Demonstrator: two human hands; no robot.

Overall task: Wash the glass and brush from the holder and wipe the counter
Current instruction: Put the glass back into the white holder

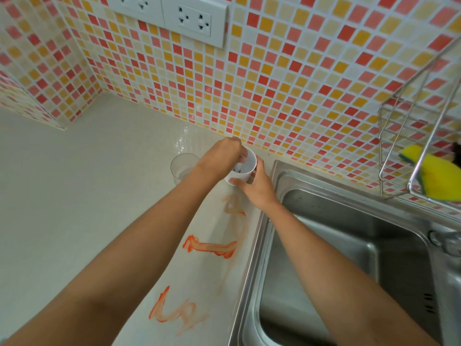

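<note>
A white cylindrical holder [245,168] stands on the pale counter [74,196] close to the tiled wall, beside the sink. My right hand [254,186] wraps around its side. My left hand [224,152] reaches over its rim with fingertips inside; dark shapes show in the holder, too small to name. A clear glass [182,168] stands upright on the counter just left of the holder, partly behind my left wrist. Orange smears [212,248] streak the counter along the sink edge.
A steel sink [349,245] fills the right side, with a tap part [446,240] at its far right. A wire rack [411,146] on the wall holds a yellow sponge [436,176]. Power sockets [194,21] sit high on the mosaic wall.
</note>
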